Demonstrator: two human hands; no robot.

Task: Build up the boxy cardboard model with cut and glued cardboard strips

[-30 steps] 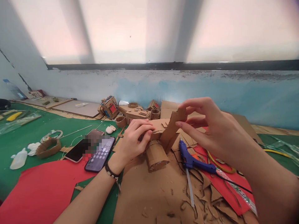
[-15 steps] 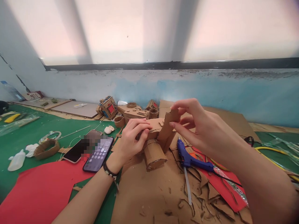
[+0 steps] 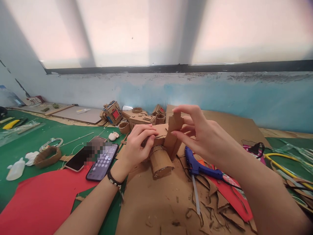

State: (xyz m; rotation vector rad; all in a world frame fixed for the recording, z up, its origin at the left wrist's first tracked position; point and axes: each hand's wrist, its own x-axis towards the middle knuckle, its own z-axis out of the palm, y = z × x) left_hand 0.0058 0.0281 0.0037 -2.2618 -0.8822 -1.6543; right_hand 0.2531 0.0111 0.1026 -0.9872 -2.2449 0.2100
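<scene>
Pinching cardboard strip, right hand shifted leftward; left hand clamps cardboard model.

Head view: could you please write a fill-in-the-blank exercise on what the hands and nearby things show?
1. The strip pinched by the right hand is made of ____.
2. The glue gun beside the model is ____ in colour.
3. The left hand rests on the model; its wrist wears a ____.
Missing words: cardboard; blue; bracelet.

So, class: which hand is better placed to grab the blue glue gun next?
Probably the right hand: though pinching a cardboard strip, it is nearest the glue gun; the left hand holds the cardboard model farther off.
</scene>
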